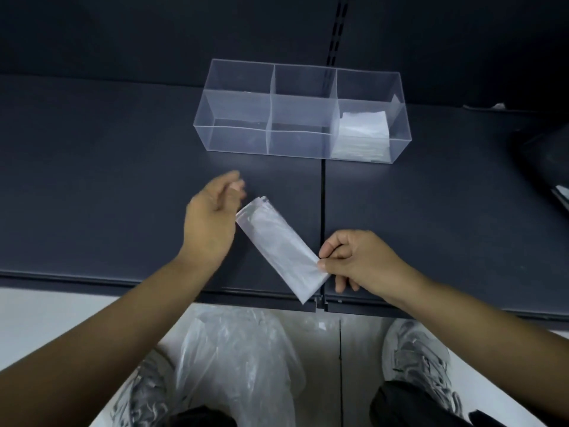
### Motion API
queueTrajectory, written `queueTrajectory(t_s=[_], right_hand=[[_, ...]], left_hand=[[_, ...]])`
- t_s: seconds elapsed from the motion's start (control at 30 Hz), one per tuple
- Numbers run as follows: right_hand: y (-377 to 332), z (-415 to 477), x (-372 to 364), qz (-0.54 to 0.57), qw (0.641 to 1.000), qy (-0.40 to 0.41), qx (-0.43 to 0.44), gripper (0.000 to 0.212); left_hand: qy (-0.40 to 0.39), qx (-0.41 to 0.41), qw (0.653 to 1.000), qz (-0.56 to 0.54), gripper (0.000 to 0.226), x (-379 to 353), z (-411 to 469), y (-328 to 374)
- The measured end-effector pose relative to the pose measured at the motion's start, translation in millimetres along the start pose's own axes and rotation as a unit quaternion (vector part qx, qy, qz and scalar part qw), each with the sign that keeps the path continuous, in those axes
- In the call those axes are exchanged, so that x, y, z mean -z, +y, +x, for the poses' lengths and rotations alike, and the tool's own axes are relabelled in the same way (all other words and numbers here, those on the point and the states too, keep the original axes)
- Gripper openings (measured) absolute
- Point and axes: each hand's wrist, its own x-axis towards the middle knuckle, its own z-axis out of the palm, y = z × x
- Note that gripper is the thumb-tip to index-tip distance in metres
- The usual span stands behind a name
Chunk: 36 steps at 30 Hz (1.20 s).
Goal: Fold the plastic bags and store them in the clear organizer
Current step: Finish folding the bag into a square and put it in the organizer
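Observation:
A plastic bag (281, 245) folded into a long narrow strip lies diagonally on the dark shelf (107, 167), its near end over the front edge. My right hand (357, 260) pinches that near end between thumb and fingers. My left hand (212, 217) hovers beside the strip's far end, fingers loosely curled and blurred, holding nothing. Behind stands the clear organizer (268, 103) with three compartments side by side. Its right compartment holds a stack of folded bags (361, 134); the other two look empty.
Loose unfolded plastic bags (237, 359) lie on the floor between my shoes. A vertical seam (323, 204) splits the shelf in the middle. A dark object (548, 167) sits at the right edge of the shelf.

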Motion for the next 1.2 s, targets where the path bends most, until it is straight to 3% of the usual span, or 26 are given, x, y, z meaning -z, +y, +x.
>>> queueTrajectory(t_s=[0.07, 0.13, 0.2, 0.23, 0.4, 0.5, 0.6, 0.67, 0.8, 0.87, 0.93, 1.0, 1.07, 1.13, 1.2], right_hand=[[-2.7, -0.5, 0.5, 0.006, 1.000, -0.003, -0.007, 0.010], [-6.3, -1.2, 1.1, 0.013, 1.000, -0.007, -0.019, 0.010], [-10.4, -3.1, 2.2, 0.021, 0.999, -0.016, -0.034, 0.009], [-13.1, -5.0, 2.7, 0.025, 0.999, -0.021, -0.040, 0.007], [-29.1, -17.1, 11.2, 0.063, 0.997, -0.040, -0.008, 0.004], [-33.5, -13.6, 22.9, -0.011, 0.996, -0.025, 0.085, 0.032], [-31.0, -1.1, 23.6, -0.040, 0.983, -0.119, 0.136, 0.059], [-27.5, 10.3, 14.2, -0.047, 0.980, -0.143, 0.132, 0.052], [-27.2, 29.7, -2.7, -0.068, 0.990, -0.050, 0.114, 0.011], [-28.4, 35.6, -7.2, -0.064, 0.993, -0.001, 0.097, 0.011], [-29.6, 39.1, -10.4, -0.062, 0.994, 0.023, 0.083, 0.014], [-31.5, 41.0, -12.4, -0.071, 0.994, 0.035, 0.069, 0.014], [-33.8, 42.5, -14.1, -0.089, 0.993, 0.044, 0.059, 0.012], [-36.5, 43.8, -15.5, -0.108, 0.991, 0.053, 0.051, 0.009], [-39.4, 44.3, -16.9, -0.119, 0.990, 0.059, 0.048, 0.008]], left_hand=[[-0.020, -0.243, 0.950, 0.196, 0.031, 3.5, -18.7, -0.1], [-0.167, -0.346, 0.881, 0.277, 0.046, -2.1, -49.0, -7.1], [-0.268, -0.339, 0.842, 0.322, 0.066, -8.1, -75.3, -17.3], [-0.277, -0.328, 0.838, 0.337, 0.070, -9.7, -83.0, -23.1], [-0.183, -0.330, 0.883, 0.281, 0.041, -13.5, -83.2, -26.9], [-0.194, -0.261, 0.921, 0.215, 0.035, -8.4, -77.2, -15.9], [-0.210, -0.155, 0.956, 0.132, 0.016, -6.3, -67.1, -15.0], [-0.208, -0.092, 0.971, 0.077, 0.025, -6.1, -60.4, -15.6], [-0.186, 0.072, 0.977, -0.080, 0.030, -6.4, -50.8, -12.1], [-0.167, 0.143, 0.965, -0.145, 0.026, -5.7, -45.3, -8.7], [-0.107, 0.154, 0.970, -0.156, 0.020, -4.3, -39.3, -7.4], [-0.020, 0.058, 0.998, -0.021, 0.015, 1.0, -35.4, -13.0], [0.025, -0.135, 0.977, 0.163, 0.019, 5.8, -36.3, -14.0], [-0.042, -0.269, 0.920, 0.281, 0.034, 0.4, -40.1, -17.8], [-0.146, -0.262, 0.866, 0.401, 0.056, -6.6, -43.8, -23.8]])
